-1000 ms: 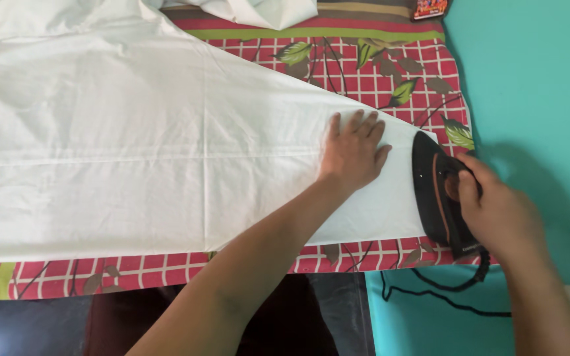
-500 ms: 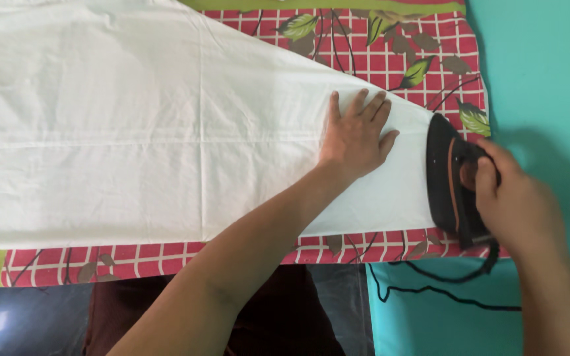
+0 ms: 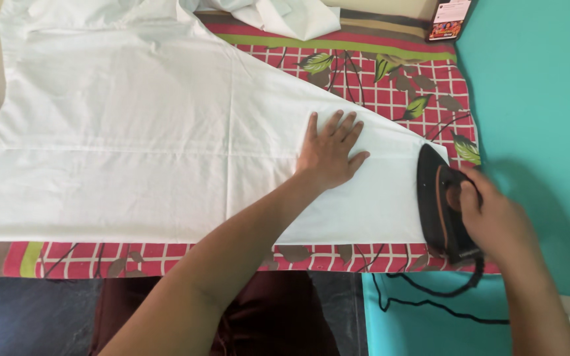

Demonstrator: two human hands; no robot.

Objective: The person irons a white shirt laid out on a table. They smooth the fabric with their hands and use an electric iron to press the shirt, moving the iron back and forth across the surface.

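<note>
White cloth is lying spread flat over a red checked, leaf-printed cover on the bench, its narrow end pointing right. Left hand is pressing palm-down on the cloth near that end, fingers spread apart. Black iron is sitting on the cloth's right edge; right hand is clamped around its handle. Black cord is trailing below over the teal surface.

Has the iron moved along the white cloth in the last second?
No. The iron sits at the white cloth's right end, as before; only the camera shifted.
</note>
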